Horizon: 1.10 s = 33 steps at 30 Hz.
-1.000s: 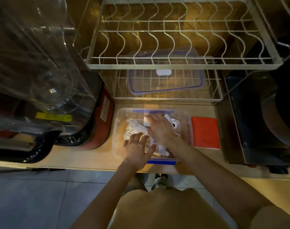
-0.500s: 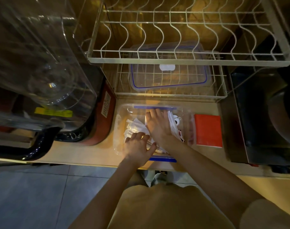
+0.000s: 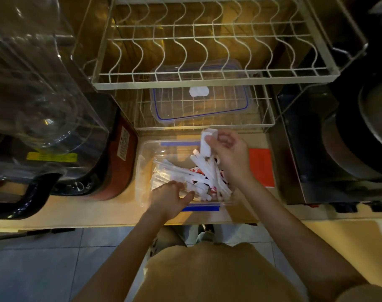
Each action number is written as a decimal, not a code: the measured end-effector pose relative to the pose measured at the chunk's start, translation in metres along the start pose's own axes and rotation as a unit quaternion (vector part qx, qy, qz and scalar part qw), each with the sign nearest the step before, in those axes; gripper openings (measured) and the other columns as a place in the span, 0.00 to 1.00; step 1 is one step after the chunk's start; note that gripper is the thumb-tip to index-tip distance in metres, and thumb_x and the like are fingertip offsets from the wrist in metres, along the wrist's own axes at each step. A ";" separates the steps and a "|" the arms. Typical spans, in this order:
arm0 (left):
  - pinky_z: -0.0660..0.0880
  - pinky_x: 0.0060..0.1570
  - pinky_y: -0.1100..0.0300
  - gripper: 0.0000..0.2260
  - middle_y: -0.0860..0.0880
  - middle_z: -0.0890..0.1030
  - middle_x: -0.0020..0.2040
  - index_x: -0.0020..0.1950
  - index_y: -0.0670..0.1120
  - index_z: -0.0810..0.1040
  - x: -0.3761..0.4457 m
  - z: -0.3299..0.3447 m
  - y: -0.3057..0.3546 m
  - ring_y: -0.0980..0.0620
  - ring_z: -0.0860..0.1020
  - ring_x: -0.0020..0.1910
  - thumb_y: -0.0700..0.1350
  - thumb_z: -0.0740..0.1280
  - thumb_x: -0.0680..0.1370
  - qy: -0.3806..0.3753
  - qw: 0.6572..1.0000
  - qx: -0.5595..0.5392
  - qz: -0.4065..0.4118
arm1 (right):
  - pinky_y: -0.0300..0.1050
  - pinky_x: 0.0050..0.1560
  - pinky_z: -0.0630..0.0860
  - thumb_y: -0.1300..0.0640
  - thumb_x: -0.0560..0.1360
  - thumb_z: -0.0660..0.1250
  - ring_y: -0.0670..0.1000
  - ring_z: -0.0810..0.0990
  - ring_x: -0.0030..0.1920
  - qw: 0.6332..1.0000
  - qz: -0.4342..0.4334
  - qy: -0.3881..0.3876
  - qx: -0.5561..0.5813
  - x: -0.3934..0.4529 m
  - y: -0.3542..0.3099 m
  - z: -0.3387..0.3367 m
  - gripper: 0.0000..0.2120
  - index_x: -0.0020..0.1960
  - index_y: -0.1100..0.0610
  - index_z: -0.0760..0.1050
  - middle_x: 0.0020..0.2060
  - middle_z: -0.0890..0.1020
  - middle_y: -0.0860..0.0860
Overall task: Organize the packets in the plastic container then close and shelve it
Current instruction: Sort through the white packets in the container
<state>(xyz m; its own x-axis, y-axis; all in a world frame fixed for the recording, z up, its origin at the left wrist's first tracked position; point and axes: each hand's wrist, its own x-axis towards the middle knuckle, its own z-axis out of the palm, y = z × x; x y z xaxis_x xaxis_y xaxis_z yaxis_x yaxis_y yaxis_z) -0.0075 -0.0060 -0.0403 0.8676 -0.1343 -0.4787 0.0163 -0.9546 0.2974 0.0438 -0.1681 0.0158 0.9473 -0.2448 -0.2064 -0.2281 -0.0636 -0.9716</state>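
A: On the table, left to right: left hand (image 3: 171,198) sits low in the box (image 3: 145,171), fingers loosely curled on the near ends of the packets (image 3: 185,176); whether it actually pinches any, cannot tell.

B: Right hand (image 3: 226,156)?

A: Raised over the far right corner, clamped on a white packet (image 3: 207,141).

B: Handling?

A: Judged light, thin, floppy paper; slides easily. Gather by the ends, square into a bundle. Box looks stiff, light plastic; lift by both short sides.

B: Lid (image 3: 200,103)?

A: Apart, on the rack (image 3: 207,81) shelf behind.
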 end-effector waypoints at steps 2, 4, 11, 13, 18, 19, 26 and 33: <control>0.72 0.50 0.57 0.21 0.50 0.80 0.59 0.59 0.50 0.77 -0.001 0.000 0.003 0.51 0.77 0.55 0.61 0.58 0.76 0.019 1.000 -0.003 0.009 | 0.28 0.35 0.75 0.57 0.71 0.72 0.34 0.80 0.36 0.999 -0.014 0.032 -0.039 -0.004 -0.011 -0.027 0.12 0.53 0.55 0.75 0.39 0.80 0.42; 0.74 0.52 0.56 0.20 0.49 0.81 0.57 0.58 0.49 0.78 -0.002 0.000 0.009 0.51 0.78 0.53 0.60 0.58 0.77 0.037 0.999 -0.016 0.030 | 0.27 0.35 0.75 0.53 0.71 0.72 0.34 0.79 0.36 0.992 -0.024 0.072 -0.105 -0.007 -0.015 -0.053 0.13 0.54 0.53 0.75 0.39 0.79 0.41; 0.71 0.42 0.58 0.16 0.48 0.84 0.47 0.49 0.49 0.82 -0.001 0.006 0.056 0.51 0.79 0.45 0.53 0.55 0.80 0.001 0.984 -0.061 0.166 | 0.56 0.56 0.77 0.46 0.70 0.70 0.55 0.81 0.50 0.959 0.059 0.190 -0.200 -0.002 0.009 -0.106 0.22 0.56 0.61 0.76 0.48 0.83 0.57; 0.69 0.40 0.58 0.17 0.48 0.84 0.45 0.48 0.49 0.81 -0.002 0.013 0.058 0.51 0.78 0.44 0.53 0.54 0.80 0.001 0.984 -0.048 0.171 | 0.57 0.55 0.78 0.45 0.71 0.69 0.56 0.81 0.50 0.957 0.062 0.192 -0.207 -0.001 0.016 -0.111 0.22 0.56 0.61 0.76 0.47 0.83 0.57; 0.68 0.39 0.61 0.19 0.48 0.83 0.43 0.47 0.50 0.81 0.001 0.020 0.056 0.54 0.75 0.39 0.55 0.52 0.80 -0.002 0.986 -0.020 0.164 | 0.44 0.46 0.73 0.45 0.72 0.69 0.59 0.80 0.52 0.938 0.094 0.124 -0.309 0.006 0.037 -0.109 0.23 0.54 0.64 0.77 0.50 0.83 0.61; 0.67 0.39 0.61 0.19 0.48 0.83 0.43 0.47 0.50 0.81 0.001 0.020 0.057 0.55 0.75 0.39 0.55 0.52 0.80 -0.004 0.986 -0.019 0.166 | 0.45 0.48 0.73 0.45 0.72 0.68 0.59 0.80 0.53 0.935 0.102 0.112 -0.321 0.007 0.040 -0.107 0.23 0.55 0.64 0.76 0.51 0.82 0.62; 0.70 0.38 0.58 0.19 0.47 0.83 0.42 0.45 0.48 0.81 0.003 0.020 0.058 0.51 0.78 0.40 0.54 0.53 0.80 -0.009 0.987 -0.004 0.161 | 0.51 0.55 0.75 0.40 0.70 0.68 0.60 0.79 0.57 0.905 0.123 0.075 -0.400 0.015 0.050 -0.100 0.28 0.59 0.61 0.73 0.57 0.80 0.60; 0.75 0.44 0.57 0.19 0.48 0.83 0.46 0.50 0.49 0.81 0.002 0.017 0.058 0.53 0.79 0.42 0.54 0.52 0.80 -0.033 0.988 -0.042 0.146 | 0.47 0.59 0.71 0.56 0.76 0.64 0.54 0.73 0.60 0.923 -0.047 0.104 -0.366 0.003 0.028 -0.082 0.13 0.59 0.59 0.74 0.56 0.78 0.54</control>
<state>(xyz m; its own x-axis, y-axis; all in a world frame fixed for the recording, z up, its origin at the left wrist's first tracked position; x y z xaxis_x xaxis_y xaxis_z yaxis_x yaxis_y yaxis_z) -0.0130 -0.0662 -0.0382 0.8070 -0.4205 -0.4146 -0.1861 -0.8474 0.4972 0.0215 -0.2502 -0.0020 0.9246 -0.3802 -0.0239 -0.3095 -0.7132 -0.6289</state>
